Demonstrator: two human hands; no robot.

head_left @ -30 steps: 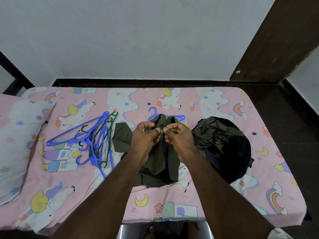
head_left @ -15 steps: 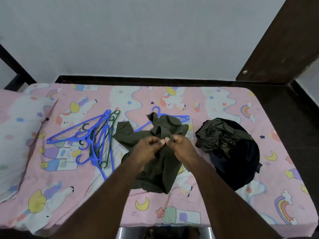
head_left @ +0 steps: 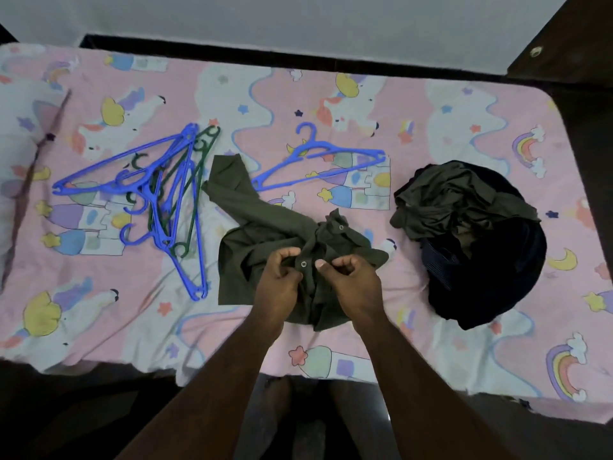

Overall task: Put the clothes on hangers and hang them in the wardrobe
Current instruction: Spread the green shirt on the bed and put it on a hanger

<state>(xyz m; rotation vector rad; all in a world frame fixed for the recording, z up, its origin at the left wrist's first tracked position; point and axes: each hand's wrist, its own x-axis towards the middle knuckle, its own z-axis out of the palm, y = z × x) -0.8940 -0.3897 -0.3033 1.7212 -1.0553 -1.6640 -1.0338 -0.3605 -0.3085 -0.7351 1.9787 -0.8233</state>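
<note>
An olive-green shirt point(head_left: 262, 227) lies crumpled on the pink patterned bed sheet point(head_left: 431, 127) in the middle. My left hand point(head_left: 280, 282) and my right hand point(head_left: 351, 283) each pinch the shirt's front edge on either side of a button, close together. A single blue hanger point(head_left: 318, 162) lies bare on the sheet just beyond the shirt. To the left sits a tangled bunch of blue and green hangers point(head_left: 159, 197). On the right rests a pile of dark clothes point(head_left: 474, 240), olive on top and navy beneath.
A pillow point(head_left: 13, 194) lies at the bed's left end. Dark wooden furniture point(head_left: 577, 44) stands at the upper right beyond the bed. A white wall runs behind the bed, and the dark floor lies below the near edge.
My hands have moved down the shirt front toward me to a lower button. The shirt has dropped flat onto the bed, uncovering the single blue hanger. The camera tilted down.
</note>
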